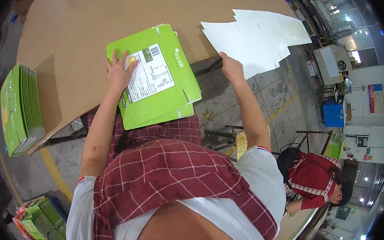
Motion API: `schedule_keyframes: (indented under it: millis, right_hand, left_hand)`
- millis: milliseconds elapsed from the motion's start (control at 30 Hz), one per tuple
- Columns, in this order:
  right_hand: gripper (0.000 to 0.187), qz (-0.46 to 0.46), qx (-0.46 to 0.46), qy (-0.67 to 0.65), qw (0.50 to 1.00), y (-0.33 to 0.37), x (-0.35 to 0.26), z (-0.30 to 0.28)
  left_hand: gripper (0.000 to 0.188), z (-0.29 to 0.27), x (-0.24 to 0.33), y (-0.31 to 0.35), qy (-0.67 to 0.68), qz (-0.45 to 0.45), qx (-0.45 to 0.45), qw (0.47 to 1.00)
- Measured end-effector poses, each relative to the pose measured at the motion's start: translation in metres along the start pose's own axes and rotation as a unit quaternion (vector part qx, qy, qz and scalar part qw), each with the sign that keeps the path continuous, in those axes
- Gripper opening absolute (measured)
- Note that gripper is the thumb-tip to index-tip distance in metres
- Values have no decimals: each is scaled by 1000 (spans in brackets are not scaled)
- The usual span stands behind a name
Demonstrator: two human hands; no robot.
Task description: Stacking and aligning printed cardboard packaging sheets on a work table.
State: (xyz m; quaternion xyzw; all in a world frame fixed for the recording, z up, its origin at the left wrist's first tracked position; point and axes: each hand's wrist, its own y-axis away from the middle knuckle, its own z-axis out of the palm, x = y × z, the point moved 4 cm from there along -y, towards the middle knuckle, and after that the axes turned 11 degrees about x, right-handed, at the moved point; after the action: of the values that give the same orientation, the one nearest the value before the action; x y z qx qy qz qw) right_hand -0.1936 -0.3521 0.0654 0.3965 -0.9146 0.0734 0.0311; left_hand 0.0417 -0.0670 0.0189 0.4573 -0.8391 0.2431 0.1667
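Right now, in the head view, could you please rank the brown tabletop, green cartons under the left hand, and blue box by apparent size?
1. Brown tabletop
2. Green cartons under the left hand
3. Blue box, though farther away

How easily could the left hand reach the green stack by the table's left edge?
Probably yes, easily: the left hand rests on green sheets; nothing visible stands between it and the stack.
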Motion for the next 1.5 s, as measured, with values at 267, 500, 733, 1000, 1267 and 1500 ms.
schedule_keyframes:
  millis: [267,500,733,1000,1267,1500]
  right_hand:
    - [54,-22,78,-693,716,76,-94,-196]
    - [40,173,-116,-692,691,65,-109,-52]
    - [33,2,-168,-583,795,78,-142,-53]
    - [49,49,1,-639,768,12,-77,-25]
    - [59,-164,-19,-272,948,-31,-169,-14]
    - [60,-218,75,-148,962,119,-153,-10]
  left_hand:
    - [56,-7,6,3,-62,18,12,998]
    - [60,-11,-6,-15,308,-94,-32,946]
    - [62,-8,-18,4,-4,5,-1,1000]
    - [51,-8,-1,3,-76,108,-35,991]
    - [54,-4,3,1,-76,105,-58,990]
    - [52,-3,-3,-1,-38,99,-6,994]
